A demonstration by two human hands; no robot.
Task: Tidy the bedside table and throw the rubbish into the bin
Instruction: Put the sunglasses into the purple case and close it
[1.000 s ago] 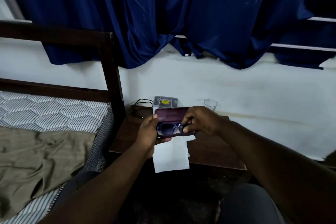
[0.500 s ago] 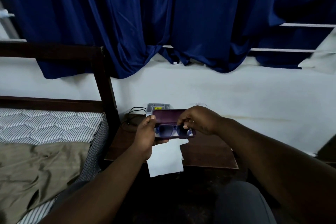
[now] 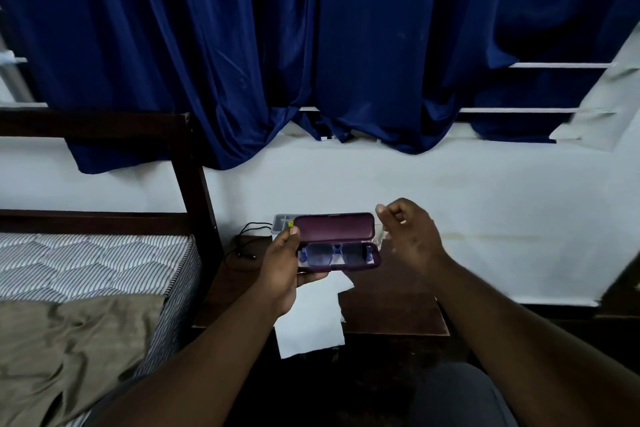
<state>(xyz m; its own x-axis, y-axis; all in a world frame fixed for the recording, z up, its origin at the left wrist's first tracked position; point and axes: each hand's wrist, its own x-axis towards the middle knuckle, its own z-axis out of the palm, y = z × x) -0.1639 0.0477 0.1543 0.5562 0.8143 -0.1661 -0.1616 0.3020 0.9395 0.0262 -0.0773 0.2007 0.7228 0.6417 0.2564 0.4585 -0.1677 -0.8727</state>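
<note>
left hand (image 3: pixel 280 270) grips left end of open maroon glasses case (image 3: pixel 336 227), held above the desk (image 3: pixel 391 308) | blue-framed sunglasses (image 3: pixel 334 253) lie in case's lower half | right hand (image 3: pixel 410 232) just right of case, not touching, fingers curled, empty | white paper (image 3: pixel 311 319) overhangs desk's front edge | black cable (image 3: pixel 247 236) and grey box (image 3: pixel 281 220) at desk's back

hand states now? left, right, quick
Left hand: holding the maroon hard-shell glasses case, lid open, blue-framed glasses inside.
Right hand: closed, fingers curled, holding nothing visible.
</note>
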